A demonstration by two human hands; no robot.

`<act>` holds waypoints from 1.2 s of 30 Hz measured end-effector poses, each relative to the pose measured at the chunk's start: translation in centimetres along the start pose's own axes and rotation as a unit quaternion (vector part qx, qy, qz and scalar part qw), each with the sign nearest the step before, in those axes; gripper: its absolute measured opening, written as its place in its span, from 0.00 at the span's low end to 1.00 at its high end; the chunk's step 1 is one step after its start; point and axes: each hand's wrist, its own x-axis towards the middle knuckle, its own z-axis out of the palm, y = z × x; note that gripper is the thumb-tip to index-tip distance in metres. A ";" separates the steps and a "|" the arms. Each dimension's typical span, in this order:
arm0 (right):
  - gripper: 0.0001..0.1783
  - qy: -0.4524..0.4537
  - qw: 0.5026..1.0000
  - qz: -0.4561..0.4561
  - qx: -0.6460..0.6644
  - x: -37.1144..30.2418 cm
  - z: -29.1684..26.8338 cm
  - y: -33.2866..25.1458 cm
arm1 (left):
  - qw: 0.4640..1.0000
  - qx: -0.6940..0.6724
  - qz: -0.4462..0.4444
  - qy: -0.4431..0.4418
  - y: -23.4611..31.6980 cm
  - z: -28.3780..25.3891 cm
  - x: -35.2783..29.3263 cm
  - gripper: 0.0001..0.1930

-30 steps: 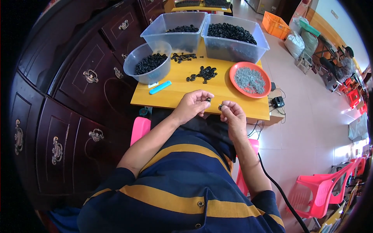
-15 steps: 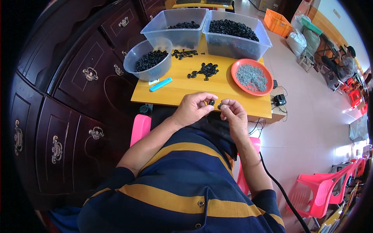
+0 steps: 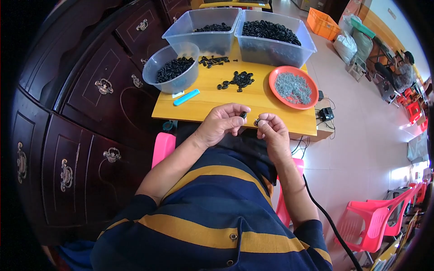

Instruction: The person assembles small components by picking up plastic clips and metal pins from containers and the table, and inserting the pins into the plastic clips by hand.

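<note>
Over the table's near edge my left hand [image 3: 221, 122] pinches a small black oval plastic part [image 3: 243, 115] between thumb and index finger. Just to its right, my right hand [image 3: 273, 131] is closed on another small dark part [image 3: 257, 122], mostly covered by the fingertips. The two parts are apart, a short gap between them. Beyond my hands on the yellow table [image 3: 212, 97] lies a loose pile of small black oval parts [image 3: 242, 80]. An orange-red plate [image 3: 292, 106] at the right holds many small pale metal or clear pieces [image 3: 293, 88].
Two clear bins [image 3: 201, 43] of black parts stand at the back, with a round clear tub [image 3: 176, 81] at left. A light-blue tool [image 3: 186, 97] lies before the tub. Black adapters [image 3: 325, 114] hang by the right edge. Dark drawers [image 3: 90, 108] stand left; a person [image 3: 402, 74] sits far right.
My left hand has drawn slightly left and up from the right one, its black part turned and more exposed. The right hand has barely moved.
</note>
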 end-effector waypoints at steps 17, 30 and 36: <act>0.10 0.028 0.996 0.028 0.083 0.4 -0.8 -0.1 | 0.972 0.230 -0.003 0.048 -0.6 1.2 -0.3 0.12; 0.11 0.028 0.998 0.013 0.055 0.3 -0.7 0.1 | 0.985 0.027 -0.157 -0.069 -1.2 -0.6 -1.9 0.11; 0.11 0.027 0.999 0.013 0.041 0.3 -0.4 0.1 | 0.888 0.347 -0.150 -0.262 0.1 0.0 -3.5 0.12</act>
